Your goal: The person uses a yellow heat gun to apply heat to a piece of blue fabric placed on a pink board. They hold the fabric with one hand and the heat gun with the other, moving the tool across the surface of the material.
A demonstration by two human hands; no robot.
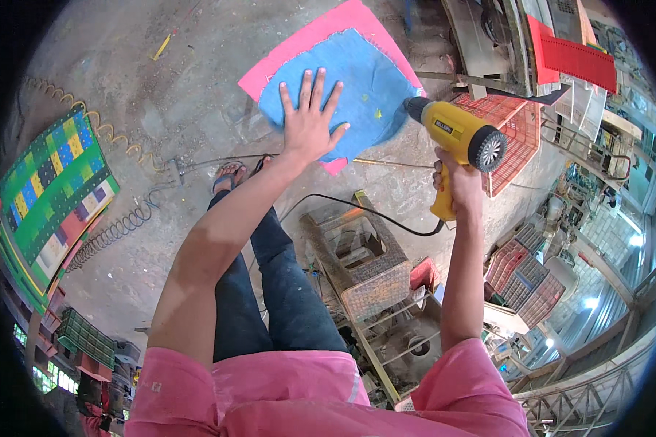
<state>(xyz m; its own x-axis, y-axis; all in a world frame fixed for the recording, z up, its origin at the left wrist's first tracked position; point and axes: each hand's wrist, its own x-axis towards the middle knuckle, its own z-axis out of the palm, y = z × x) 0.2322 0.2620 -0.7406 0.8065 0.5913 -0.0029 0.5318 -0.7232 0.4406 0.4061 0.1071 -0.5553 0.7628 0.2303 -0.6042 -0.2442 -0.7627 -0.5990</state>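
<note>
My left hand (311, 124) lies flat, fingers spread, on a blue piece of leather-like sheet (368, 80) with a ragged edge. Beneath that sheet a larger pink sheet (284, 54) shows along the far side and at one near corner. My right hand (455, 178) is wrapped round the handle of a yellow heat gun (452, 127). Its dark nozzle points left, close to the right edge of the blue sheet. From the bottom of the handle a black cord (386, 218) curves away to the left.
A red plastic crate (499, 131) stands behind the heat gun. Nearer me is a dusty box-like machine (364, 255). Patterned colourful sheets (58, 189) are stacked at the left, with coiled hoses (116, 233) beside them. A red perforated strip (576, 62) lies at the far right.
</note>
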